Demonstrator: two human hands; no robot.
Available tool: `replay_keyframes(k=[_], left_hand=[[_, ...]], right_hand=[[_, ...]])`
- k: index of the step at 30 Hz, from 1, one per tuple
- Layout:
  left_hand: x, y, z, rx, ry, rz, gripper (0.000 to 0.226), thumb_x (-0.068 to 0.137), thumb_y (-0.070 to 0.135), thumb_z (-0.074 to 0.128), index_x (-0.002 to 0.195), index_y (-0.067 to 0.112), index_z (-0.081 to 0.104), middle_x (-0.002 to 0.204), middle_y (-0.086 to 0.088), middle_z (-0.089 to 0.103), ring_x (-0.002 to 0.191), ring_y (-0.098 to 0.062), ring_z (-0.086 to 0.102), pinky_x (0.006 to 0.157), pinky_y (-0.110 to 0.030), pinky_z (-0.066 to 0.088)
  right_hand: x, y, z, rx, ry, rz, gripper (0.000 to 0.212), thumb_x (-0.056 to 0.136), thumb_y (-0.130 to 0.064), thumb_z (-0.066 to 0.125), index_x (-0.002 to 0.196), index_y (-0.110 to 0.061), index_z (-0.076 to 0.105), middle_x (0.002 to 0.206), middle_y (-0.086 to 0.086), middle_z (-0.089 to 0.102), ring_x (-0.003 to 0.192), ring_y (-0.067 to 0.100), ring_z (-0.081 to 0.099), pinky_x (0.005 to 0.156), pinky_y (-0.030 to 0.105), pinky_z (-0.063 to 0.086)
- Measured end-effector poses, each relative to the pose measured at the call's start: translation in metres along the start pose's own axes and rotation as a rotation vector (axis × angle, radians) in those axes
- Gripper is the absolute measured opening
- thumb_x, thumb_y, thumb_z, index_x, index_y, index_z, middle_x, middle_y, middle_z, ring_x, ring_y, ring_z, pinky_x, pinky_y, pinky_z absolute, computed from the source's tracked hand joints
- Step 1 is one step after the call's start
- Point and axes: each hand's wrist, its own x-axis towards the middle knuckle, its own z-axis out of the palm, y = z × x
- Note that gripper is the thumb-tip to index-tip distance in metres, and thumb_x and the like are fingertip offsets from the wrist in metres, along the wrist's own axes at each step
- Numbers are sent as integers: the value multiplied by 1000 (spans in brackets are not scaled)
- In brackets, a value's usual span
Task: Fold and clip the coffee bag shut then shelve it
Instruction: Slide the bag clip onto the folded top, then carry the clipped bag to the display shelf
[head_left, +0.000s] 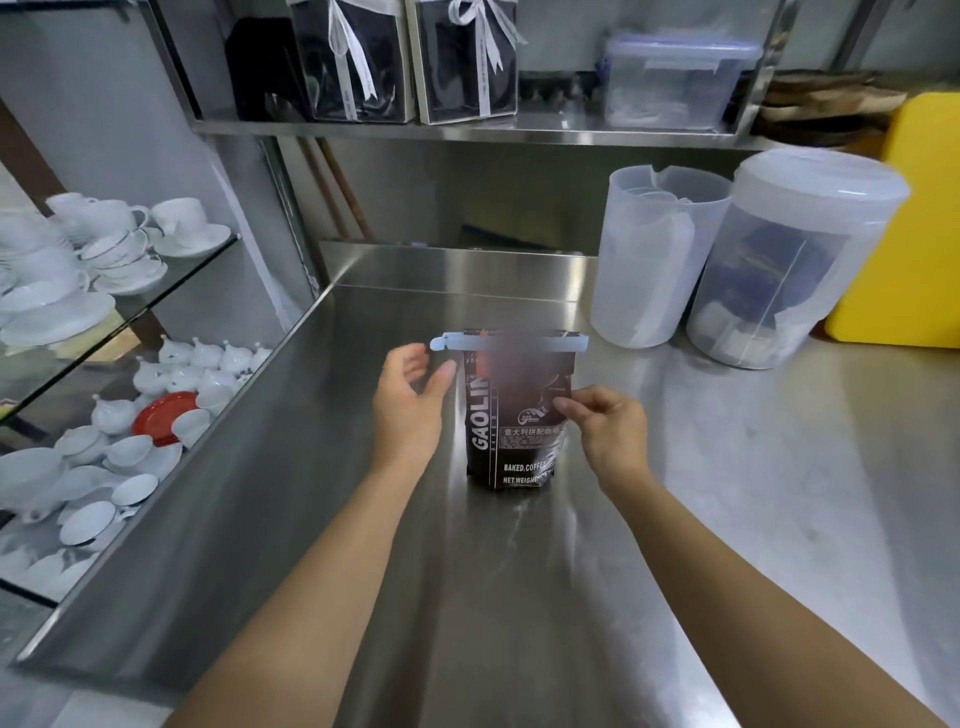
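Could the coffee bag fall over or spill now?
Maybe. The coffee bag stands upright on the smooth steel counter, and only the right hand pinches its edge, so a nudge might tip it. The clip sticks out past both sides; the open left hand beside it could knock it loose.

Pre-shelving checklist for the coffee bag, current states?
1. Clip spans the full bag top: ok.
2. Clip latched shut: cannot tell.
3. Coffee bag upright on counter: ok.
4. Right hand pinching the bag's edge: ok.
5. Left hand gripping the bag: not ok, open beside it.
6. Free slot on upper shelf: cannot tell.
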Motion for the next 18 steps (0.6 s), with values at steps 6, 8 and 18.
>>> replay_keyframes(k=[6,8,18], left_hand=[[-23,-23,16,-9,-172,-148,21,78,0,67,98,2,62,100,-11,64,90,-17,56,81,-24,44],[-23,-24,21,-31,-175,-134,16,77,-3,66,87,9,62,93,-11,66,85,-18,59,82,-29,48],[-13,-48,29,-77,-226,-89,37,75,-4,67,77,30,52,85,6,63,87,-18,59,85,-34,47]], right_hand=[[4,5,0,84,-26,-9,23,75,2,70,60,-14,63,54,-6,64,47,-4,55,53,8,45],[4,8,-2,120,-55,-15,21,74,4,69,63,-13,64,48,-12,65,49,-3,57,54,8,45],[-16,45,-2,-25,-367,-14,82,65,12,73,126,-26,33,116,-6,53,108,7,51,88,13,43]])
